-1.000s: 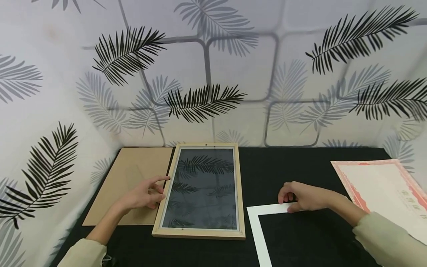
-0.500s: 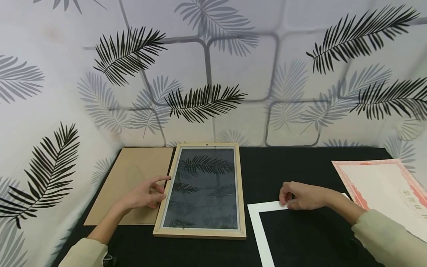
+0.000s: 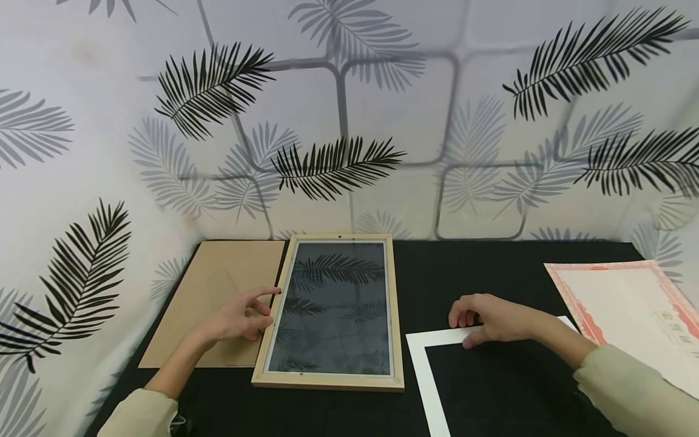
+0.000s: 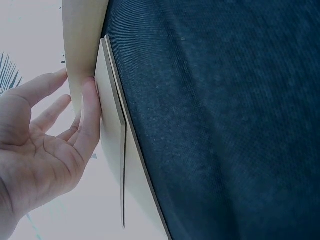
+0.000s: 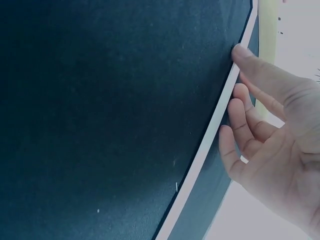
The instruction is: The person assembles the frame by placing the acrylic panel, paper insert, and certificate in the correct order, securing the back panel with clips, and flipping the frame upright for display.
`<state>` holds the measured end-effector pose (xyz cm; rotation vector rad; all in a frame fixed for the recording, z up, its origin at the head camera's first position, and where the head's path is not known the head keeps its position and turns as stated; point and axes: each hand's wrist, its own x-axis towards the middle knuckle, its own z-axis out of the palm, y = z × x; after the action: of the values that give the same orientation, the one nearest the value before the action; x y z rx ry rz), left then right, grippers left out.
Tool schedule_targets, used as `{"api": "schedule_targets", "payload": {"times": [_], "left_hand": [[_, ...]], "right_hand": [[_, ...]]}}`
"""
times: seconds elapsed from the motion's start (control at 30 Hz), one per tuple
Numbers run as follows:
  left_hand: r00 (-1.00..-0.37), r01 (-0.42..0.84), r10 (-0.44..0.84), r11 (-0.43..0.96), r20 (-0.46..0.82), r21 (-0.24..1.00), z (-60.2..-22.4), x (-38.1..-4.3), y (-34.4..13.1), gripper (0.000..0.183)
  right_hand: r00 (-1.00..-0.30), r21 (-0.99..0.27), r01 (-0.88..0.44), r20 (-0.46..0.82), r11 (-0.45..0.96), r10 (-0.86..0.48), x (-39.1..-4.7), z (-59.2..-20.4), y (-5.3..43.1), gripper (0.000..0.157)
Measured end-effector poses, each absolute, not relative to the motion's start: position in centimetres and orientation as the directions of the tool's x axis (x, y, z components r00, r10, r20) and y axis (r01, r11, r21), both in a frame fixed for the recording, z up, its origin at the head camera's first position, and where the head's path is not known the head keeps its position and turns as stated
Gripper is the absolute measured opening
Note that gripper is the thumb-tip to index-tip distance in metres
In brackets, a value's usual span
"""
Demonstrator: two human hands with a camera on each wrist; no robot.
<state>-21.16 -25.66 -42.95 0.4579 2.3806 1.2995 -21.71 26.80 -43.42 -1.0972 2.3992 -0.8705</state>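
A light wooden picture frame [image 3: 397, 315] with a dark, reflective pane lies on the black cloth in the head view. My left hand [image 3: 240, 315] touches its left side with the index fingertip and thumb, the fingers loosely bent. From the left wrist, that hand [image 4: 47, 125] shows its thumb against the frame's side wall [image 4: 82, 45]. To the right lies a white mat border [image 3: 428, 379], partly out of view. My right hand [image 3: 494, 318] straddles its upper strip; in the right wrist view the thumb [image 5: 245, 52] crosses the strip [image 5: 210, 130], fingers at its other edge.
A brown backing board [image 3: 229, 267] lies left of the frame, partly under my left hand. A paper with a red patterned border [image 3: 628, 303] lies at the right, near my right forearm. Behind the table hangs a leaf-printed cloth [image 3: 382, 109].
The right hand's fingers first bunch together on the mat, then spread farther left along its upper strip. The mat's upper right end has come into view. My left hand stays on the frame.
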Motion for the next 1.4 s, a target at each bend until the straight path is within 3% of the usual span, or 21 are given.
{"api": "schedule_targets", "payload": {"times": [0.23, 0.63, 1.4], "left_hand": [[-0.872, 0.089, 0.455, 0.511, -0.182, 0.855, -42.9, -21.2, -25.7, 0.063], [-0.872, 0.091, 0.456, 0.510, -0.179, 0.855, -42.7, -21.3, -25.6, 0.063], [-0.870, 0.079, 0.455, 0.507, -0.189, 0.858, -42.5, -21.4, -25.7, 0.062]], "right_hand": [[-0.619, -0.649, -0.589, -0.021, 0.481, -0.785, -21.9, -43.8, 25.4, 0.022], [-0.679, -0.670, -0.521, -0.049, 0.528, -0.733, -21.3, -44.6, 20.6, 0.043], [-0.668, -0.629, -0.498, -0.160, 0.596, -0.727, -21.0, -43.4, 19.0, 0.034]]}}
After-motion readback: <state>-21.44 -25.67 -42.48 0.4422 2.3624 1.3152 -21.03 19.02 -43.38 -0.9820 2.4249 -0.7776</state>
